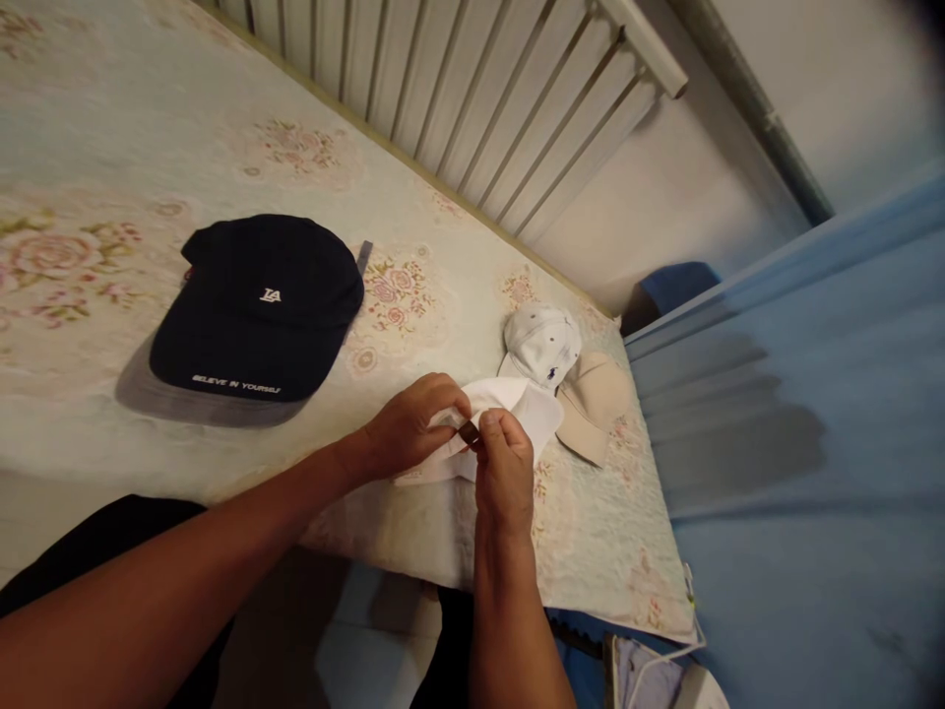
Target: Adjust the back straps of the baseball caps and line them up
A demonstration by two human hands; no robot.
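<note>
Both grips, left hand [413,425] and right hand [504,471], on white cap [517,409]

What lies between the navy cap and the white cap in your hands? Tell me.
Only bare floral bedcover between the navy cap and the white cap, in the head view.

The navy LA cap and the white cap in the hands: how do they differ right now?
The navy LA cap lies flat on the floral bedspread, untouched; the white cap is pinched in the grip of both the left hand and the right hand. The navy LA cap shows white lettering on crown and brim; the white cap shows none here. The navy LA cap lies alone; the white cap sits beside more pale caps. Both are brimmed caps on the same bedspread.
</note>
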